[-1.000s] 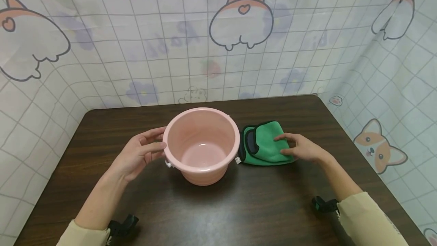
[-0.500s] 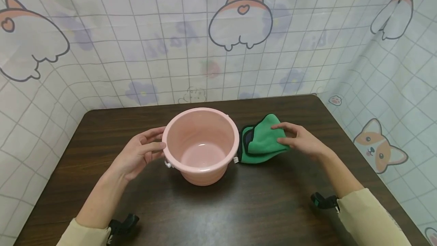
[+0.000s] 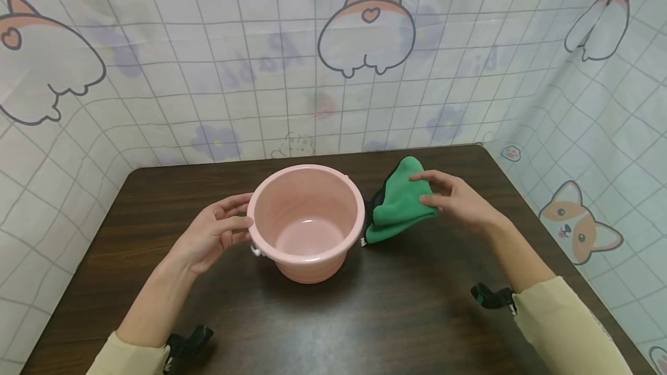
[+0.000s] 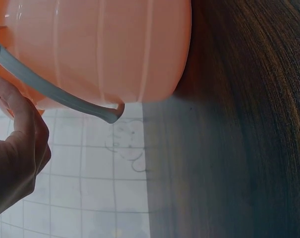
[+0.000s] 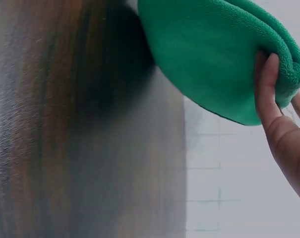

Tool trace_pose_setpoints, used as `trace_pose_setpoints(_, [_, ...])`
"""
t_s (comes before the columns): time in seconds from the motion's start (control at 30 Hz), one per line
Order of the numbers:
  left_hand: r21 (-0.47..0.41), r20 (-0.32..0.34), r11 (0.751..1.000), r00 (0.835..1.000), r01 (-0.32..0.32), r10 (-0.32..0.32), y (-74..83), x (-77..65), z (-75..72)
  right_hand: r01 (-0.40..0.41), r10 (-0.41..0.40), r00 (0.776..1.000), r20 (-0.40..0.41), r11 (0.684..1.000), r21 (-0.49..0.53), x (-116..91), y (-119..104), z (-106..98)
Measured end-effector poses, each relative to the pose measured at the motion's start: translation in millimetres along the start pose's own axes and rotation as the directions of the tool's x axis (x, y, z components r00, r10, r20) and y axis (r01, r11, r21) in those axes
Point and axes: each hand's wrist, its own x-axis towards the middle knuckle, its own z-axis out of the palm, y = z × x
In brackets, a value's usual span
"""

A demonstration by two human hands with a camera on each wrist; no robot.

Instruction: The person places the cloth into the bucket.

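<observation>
A pink bucket stands upright on the table. At its left, my left hand holds the rim with thumb and fingertips; in the left wrist view, the thumb and fingers of this hand are beside the grey handle. To the bucket's right, my right hand pinches a green plush cloth with dark edging. Its right part is lifted, while its left end is low beside the bucket. The right wrist view shows the fingers gripping a fold of this cloth.
The dark wooden table ends at a back edge against a white gridded curtain with dog drawings. The curtain also closes off both sides. Black wrist mounts hang below both sleeves.
My right hand has moved up and slightly left, raising the cloth's right part and folding it over its dark underside. The left hand and the bucket stay nearly where they were.
</observation>
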Motion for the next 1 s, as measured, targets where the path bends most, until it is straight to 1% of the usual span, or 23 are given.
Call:
trace_pose_setpoints(0.23, [-0.013,0.001,1.0,1.0,-0.004,0.004,-1.8,0.0,-0.9,0.035,-0.035,0.999,-0.009,0.999,-0.009,1,-15,-1])
trace_pose_setpoints(0.47, [-0.023,-0.001,1.0,1.0,0.0,0.0,-2.4,0.5,-1.0,0.071,-0.073,0.996,-0.044,0.997,-0.032,0,-27,-4])
trace_pose_setpoints(0.7, [-0.04,0.002,0.999,1.0,0.002,-0.002,-2.5,1.0,-1.0,0.125,-0.122,0.991,-0.053,0.991,0.055,-3,-42,-5])
trace_pose_setpoints(0.83, [-0.051,0.006,0.999,1.0,0.003,-0.003,-3.2,1.0,-1.0,0.164,-0.16,0.985,-0.064,0.985,0.06,-6,-51,-7])
trace_pose_setpoints(1.0, [-0.05,0.009,0.999,1.0,-0.002,0.002,-3.0,1.1,-0.8,0.193,-0.188,0.979,-0.076,0.979,0.07,-7,-63,-10])
